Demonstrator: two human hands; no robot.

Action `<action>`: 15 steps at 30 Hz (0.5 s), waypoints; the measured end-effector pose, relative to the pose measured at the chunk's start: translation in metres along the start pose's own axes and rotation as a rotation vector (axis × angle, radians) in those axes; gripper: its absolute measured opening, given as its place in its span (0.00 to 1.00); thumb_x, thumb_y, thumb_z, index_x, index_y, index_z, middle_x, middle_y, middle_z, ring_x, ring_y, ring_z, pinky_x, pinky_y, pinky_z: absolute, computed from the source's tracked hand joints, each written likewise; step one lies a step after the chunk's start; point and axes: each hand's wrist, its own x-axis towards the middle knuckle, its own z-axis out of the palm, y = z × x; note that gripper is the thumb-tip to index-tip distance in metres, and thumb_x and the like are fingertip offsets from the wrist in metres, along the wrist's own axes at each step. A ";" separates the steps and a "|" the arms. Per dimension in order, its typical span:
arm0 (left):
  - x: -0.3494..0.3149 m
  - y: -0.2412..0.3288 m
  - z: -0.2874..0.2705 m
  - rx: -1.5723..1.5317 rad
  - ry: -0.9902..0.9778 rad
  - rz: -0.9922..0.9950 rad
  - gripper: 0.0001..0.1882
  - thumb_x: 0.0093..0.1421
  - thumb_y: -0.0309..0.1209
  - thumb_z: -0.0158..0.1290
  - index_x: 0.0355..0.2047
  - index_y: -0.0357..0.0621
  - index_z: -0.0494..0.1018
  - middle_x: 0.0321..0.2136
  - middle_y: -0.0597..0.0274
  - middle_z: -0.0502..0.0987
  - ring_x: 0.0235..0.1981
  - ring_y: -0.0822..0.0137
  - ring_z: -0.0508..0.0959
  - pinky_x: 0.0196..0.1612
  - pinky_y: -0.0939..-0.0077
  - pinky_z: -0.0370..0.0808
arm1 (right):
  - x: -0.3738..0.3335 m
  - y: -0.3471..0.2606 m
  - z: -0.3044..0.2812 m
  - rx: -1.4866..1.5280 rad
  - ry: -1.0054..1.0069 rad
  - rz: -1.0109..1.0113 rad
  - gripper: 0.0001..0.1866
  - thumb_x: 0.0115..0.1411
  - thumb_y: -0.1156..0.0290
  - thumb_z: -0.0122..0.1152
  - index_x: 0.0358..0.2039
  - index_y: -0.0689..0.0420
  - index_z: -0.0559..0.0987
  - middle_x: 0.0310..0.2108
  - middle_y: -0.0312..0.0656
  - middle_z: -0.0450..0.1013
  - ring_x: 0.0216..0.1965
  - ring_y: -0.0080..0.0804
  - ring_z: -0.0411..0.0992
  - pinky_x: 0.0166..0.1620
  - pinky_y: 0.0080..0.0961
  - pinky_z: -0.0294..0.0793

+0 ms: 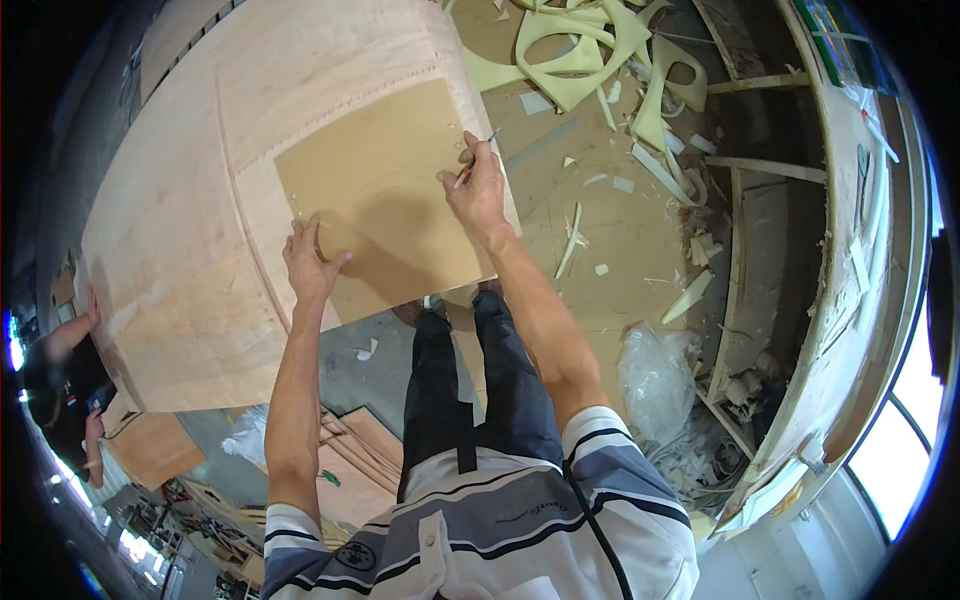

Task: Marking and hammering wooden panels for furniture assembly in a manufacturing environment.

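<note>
A square tan cardboard sheet (390, 150) lies flat on a large pale plywood surface (170, 200), its near edge close to the surface's front edge. My left hand (312, 262) rests on the sheet's left side, fingers spread, thumb pointing right. At the sheet's right edge, my right hand (478, 188) grips a slim pen (463, 177) between thumb and fingers. The pen's tail pokes out past the knuckles toward the upper right. Small round marks show on the sheet near its right edge. A shadow falls across its lower half.
Pale yellow foam offcuts (585, 50) and scraps litter the brown board at right. A clear plastic bag (655, 380) lies near a wooden shelf frame (770, 170). Another person (70, 370) stands at far left, a hand on the plywood. Wooden boards (360, 450) lie below.
</note>
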 end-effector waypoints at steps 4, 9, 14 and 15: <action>-0.003 0.003 -0.007 0.029 -0.002 -0.034 0.47 0.40 0.37 0.72 0.62 0.57 0.66 0.66 0.42 0.58 0.64 0.38 0.57 0.64 0.52 0.61 | -0.003 -0.002 0.006 0.052 0.018 0.013 0.29 0.46 0.77 0.72 0.46 0.61 0.65 0.47 0.51 0.69 0.39 0.39 0.69 0.40 0.33 0.71; -0.004 0.024 -0.016 0.035 -0.059 -0.073 0.45 0.40 0.34 0.72 0.61 0.56 0.67 0.66 0.43 0.56 0.63 0.39 0.59 0.65 0.53 0.61 | 0.001 0.015 0.008 0.019 0.082 -0.096 0.24 0.45 0.77 0.72 0.35 0.60 0.64 0.57 0.58 0.69 0.32 0.35 0.70 0.35 0.27 0.70; 0.017 0.027 -0.017 0.155 -0.072 0.248 0.53 0.35 0.31 0.73 0.65 0.60 0.62 0.69 0.50 0.50 0.67 0.44 0.55 0.67 0.55 0.59 | 0.003 0.013 0.006 -0.024 0.040 -0.075 0.25 0.45 0.76 0.73 0.35 0.60 0.64 0.57 0.59 0.69 0.27 0.28 0.70 0.32 0.25 0.71; 0.022 0.036 -0.022 0.143 -0.073 0.236 0.53 0.35 0.31 0.73 0.65 0.60 0.62 0.69 0.50 0.50 0.67 0.44 0.55 0.67 0.55 0.59 | 0.001 0.010 0.004 -0.034 0.027 -0.078 0.25 0.45 0.76 0.73 0.35 0.60 0.64 0.57 0.59 0.69 0.27 0.28 0.70 0.32 0.25 0.71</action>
